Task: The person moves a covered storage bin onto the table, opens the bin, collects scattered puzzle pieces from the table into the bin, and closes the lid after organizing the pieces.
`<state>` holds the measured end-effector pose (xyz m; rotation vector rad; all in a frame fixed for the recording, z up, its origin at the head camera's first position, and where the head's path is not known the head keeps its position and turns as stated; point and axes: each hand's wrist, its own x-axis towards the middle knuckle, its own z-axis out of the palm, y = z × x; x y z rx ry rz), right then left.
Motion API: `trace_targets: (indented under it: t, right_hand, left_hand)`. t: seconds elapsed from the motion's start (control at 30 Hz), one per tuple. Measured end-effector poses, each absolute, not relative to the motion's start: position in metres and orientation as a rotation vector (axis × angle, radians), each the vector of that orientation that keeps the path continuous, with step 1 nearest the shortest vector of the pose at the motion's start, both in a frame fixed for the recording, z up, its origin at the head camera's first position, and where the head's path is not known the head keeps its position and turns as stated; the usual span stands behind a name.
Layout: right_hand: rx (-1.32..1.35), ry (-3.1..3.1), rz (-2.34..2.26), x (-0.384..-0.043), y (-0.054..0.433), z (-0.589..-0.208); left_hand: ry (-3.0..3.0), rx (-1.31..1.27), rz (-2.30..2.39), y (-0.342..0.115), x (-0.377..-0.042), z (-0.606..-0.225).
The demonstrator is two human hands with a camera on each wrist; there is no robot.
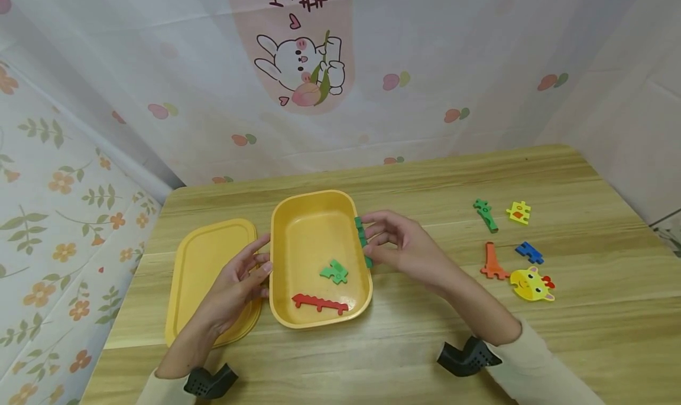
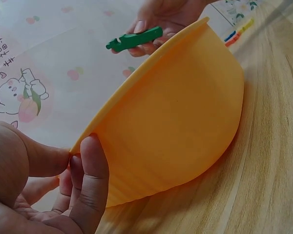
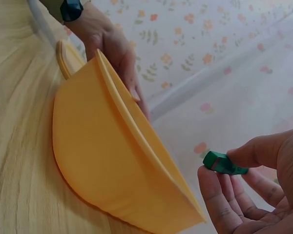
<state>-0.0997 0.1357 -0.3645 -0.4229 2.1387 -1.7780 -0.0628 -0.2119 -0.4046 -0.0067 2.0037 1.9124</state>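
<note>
A yellow plastic box (image 1: 319, 227) with rounded corners stands on the table. My left hand (image 1: 236, 284) pinches its left rim between thumb and fingers, seen close in the left wrist view. At the box's right rim, my right hand (image 1: 401, 245) pinches a dark green puzzle piece (image 3: 219, 163) between thumb and fingertips. In the left wrist view that green piece (image 2: 141, 38) shows long and notched, above the rim. Inside the box lie a light green puzzle piece (image 1: 335, 272) and a long red puzzle piece (image 1: 320, 303).
A yellow lid (image 1: 204, 269) lies left of the box, partly behind my left hand. Right of the box are a green piece (image 1: 485, 214), a yellow piece (image 1: 519, 212), an orange piece (image 1: 492, 264), a blue piece (image 1: 529, 252) and a giraffe-head piece (image 1: 529, 284). A printed curtain (image 1: 425, 50) hangs behind.
</note>
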Motion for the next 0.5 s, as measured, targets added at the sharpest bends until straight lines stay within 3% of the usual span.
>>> trace_targets:
  t: [0.5]
  right_hand:
    - [-0.489, 2.102, -1.78, -0.0906, 0.1255, -0.3643]
  left_hand:
    - [2.0, -0.002, 1.915, -0.212, -0.0632, -0.4045]
